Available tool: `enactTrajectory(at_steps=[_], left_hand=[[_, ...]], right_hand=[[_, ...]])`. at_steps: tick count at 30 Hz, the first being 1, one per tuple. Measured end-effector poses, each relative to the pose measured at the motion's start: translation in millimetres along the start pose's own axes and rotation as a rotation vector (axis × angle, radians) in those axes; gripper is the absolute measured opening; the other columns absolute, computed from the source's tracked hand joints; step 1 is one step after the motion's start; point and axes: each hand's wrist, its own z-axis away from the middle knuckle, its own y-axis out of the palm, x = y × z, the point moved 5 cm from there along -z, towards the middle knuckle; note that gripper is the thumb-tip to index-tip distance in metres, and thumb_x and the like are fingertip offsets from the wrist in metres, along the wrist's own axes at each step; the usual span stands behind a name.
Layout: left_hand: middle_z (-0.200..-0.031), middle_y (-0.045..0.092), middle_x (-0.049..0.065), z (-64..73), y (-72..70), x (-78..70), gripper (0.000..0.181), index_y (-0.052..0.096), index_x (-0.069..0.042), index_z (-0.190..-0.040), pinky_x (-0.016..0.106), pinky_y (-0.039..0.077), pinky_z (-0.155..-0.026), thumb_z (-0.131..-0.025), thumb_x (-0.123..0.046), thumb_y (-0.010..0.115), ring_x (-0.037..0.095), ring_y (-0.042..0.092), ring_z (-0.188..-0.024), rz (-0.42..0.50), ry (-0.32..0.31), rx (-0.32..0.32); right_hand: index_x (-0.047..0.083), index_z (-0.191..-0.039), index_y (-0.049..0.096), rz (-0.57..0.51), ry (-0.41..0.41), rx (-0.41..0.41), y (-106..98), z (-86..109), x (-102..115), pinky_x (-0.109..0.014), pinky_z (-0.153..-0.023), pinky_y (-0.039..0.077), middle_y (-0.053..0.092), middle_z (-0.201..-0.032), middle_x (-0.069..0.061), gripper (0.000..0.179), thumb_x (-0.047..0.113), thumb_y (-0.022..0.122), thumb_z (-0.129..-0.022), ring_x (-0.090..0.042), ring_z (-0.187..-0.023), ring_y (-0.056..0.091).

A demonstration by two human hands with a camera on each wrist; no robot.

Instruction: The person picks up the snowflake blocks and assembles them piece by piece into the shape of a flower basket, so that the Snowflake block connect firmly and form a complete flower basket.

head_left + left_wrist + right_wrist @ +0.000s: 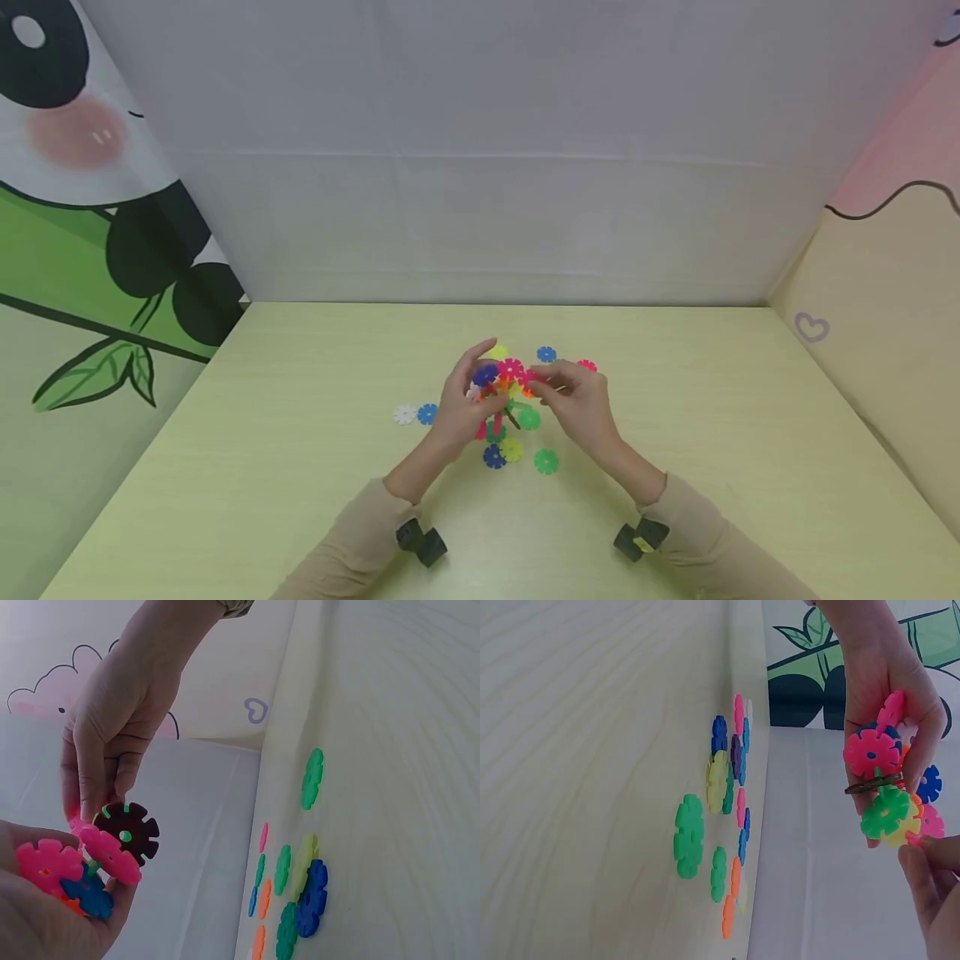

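Hanging above the tabletop (300, 500) is a cluster (879, 783) of joined flower-shaped discs in pink, blue, green, yellow, orange and dark brown. The left hand (461, 406) grips it between thumb and fingers, while the right hand (582, 406) pinches a pink disc (528, 382) at its edge; whether that disc is slotted in, I cannot tell. Loose discs lie flat below and around: on the near side a green disc (547, 462) sits apart from a yellow disc (512, 450), which is right beside a dark blue disc (494, 457). To the left, a white disc (405, 414) lies near a light blue disc (427, 414). Black cubes (421, 542) show at both beige cuffs. Beyond the tabletop stands a pale grey backdrop (487, 225), flanked by panels with cartoon drawings.
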Motion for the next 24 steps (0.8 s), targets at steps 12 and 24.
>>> enactTrajectory(at_steps=[12, 24], left_hand=[[-0.135, 0.045, 0.016, -0.3, 7.3, 8.0, 0.064, 0.042, -0.008, -0.141, 0.070, 0.016, -0.101, -0.083, 0.005, 0.064, 0.036, 0.032, -0.132, 0.015, -0.056, 0.037], [-0.151, 0.025, 0.013, 1.4, 9.0, 17.3, 0.065, 0.029, -0.014, -0.149, 0.053, 0.042, -0.095, -0.093, -0.015, 0.061, 0.035, 0.036, -0.129, -0.118, -0.050, 0.423]], right_hand=[[-0.006, -0.093, 0.071, 0.102, -0.011, 0.061, -3, -4.2, -2, -0.027, -0.061, 0.056, 0.070, -0.087, -0.015, 0.015, -0.007, 0.073, -0.078, -0.024, -0.067, 0.068], [-0.008, -0.090, 0.068, -0.005, 0.204, 0.095, -12, -10.6, -28, -0.039, -0.063, 0.057, 0.069, -0.082, -0.018, 0.011, 0.000, 0.071, -0.083, -0.035, -0.070, 0.067]])
